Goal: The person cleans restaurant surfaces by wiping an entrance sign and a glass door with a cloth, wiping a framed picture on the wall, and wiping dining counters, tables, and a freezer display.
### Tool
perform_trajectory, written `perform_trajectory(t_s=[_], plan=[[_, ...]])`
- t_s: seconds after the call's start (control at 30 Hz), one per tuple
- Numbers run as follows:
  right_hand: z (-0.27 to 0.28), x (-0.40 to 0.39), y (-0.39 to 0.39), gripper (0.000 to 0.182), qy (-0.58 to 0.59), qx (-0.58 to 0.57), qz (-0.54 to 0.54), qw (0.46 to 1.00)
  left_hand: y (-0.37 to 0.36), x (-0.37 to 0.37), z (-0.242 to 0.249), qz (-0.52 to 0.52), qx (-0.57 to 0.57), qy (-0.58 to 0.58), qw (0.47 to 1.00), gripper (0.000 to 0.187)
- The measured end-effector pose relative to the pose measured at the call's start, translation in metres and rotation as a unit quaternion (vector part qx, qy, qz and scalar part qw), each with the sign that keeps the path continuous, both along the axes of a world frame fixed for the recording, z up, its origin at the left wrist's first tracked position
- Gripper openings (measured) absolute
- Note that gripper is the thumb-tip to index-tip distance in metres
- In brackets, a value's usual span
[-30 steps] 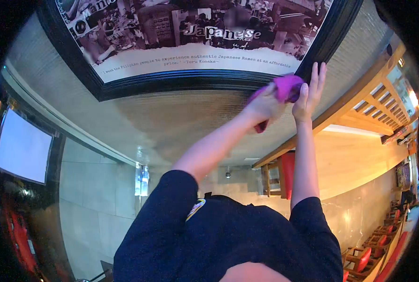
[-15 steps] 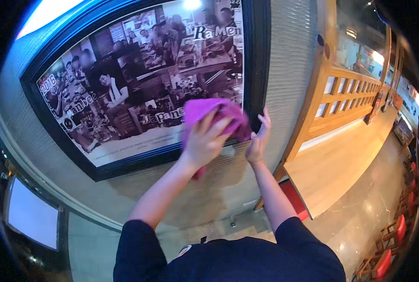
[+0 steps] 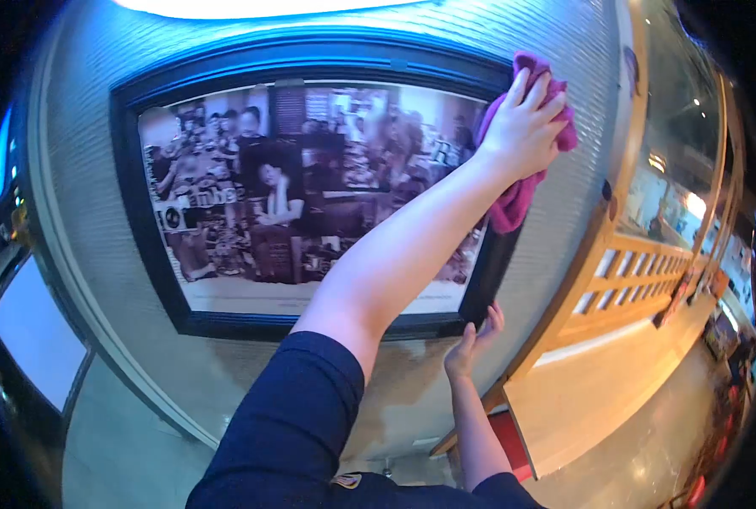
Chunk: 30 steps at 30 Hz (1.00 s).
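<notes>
A framed photo collage (image 3: 310, 195) with a dark frame hangs on the textured wall. My left hand (image 3: 524, 131) presses a magenta cloth (image 3: 514, 204) against the frame's upper right corner, its fingers spread over the bunched fabric. Part of the cloth hangs down along the frame's right side. Lower down, my right hand (image 3: 473, 342) is at the frame's bottom right corner, fingers apart and holding nothing.
A wooden lattice partition (image 3: 632, 276) with glass above it stands on the right, with a wooden counter (image 3: 599, 399) below. A lit white panel (image 3: 39, 331) is at the lower left. Red chairs line the far right.
My left hand has moved the cloth from the picture's lower right area up to the upper right corner of the frame. The view has shifted, and my right hand remains near the bottom right corner.
</notes>
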State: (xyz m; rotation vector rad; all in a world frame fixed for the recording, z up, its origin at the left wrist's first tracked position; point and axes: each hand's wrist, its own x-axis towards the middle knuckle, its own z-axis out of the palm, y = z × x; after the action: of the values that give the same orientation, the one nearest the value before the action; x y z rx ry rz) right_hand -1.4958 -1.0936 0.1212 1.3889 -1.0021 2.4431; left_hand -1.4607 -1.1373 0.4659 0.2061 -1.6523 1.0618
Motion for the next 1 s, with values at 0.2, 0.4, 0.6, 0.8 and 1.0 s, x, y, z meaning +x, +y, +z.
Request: perform_trajectory(t_s=[0.2,0.4,0.6,0.8,1.0], plan=[[0.016,-0.021,-0.011,0.057,0.049,0.008,-0.117,0.992,-0.007,0.109,0.006,0.052,-0.039,0.094,0.993,0.043],[0.042,-0.017,-0.014,0.057,0.073,0.027,-0.187,0.979,0.004,0.293,0.001,0.261,-0.013,0.218,0.94,0.04],[0.043,0.005,-0.023,0.067,0.117,0.071,-0.281,0.95,-0.023,0.484,-0.019,0.255,0.07,0.367,0.892,0.052],[0.044,0.005,-0.023,0.069,0.149,0.071,-0.305,0.938,-0.012,0.467,-0.236,0.266,0.148,0.366,0.88,0.057],[0.041,0.006,-0.024,0.08,0.128,0.055,-0.261,0.955,-0.002,0.352,-0.371,-0.008,0.307,0.468,0.829,0.067]])
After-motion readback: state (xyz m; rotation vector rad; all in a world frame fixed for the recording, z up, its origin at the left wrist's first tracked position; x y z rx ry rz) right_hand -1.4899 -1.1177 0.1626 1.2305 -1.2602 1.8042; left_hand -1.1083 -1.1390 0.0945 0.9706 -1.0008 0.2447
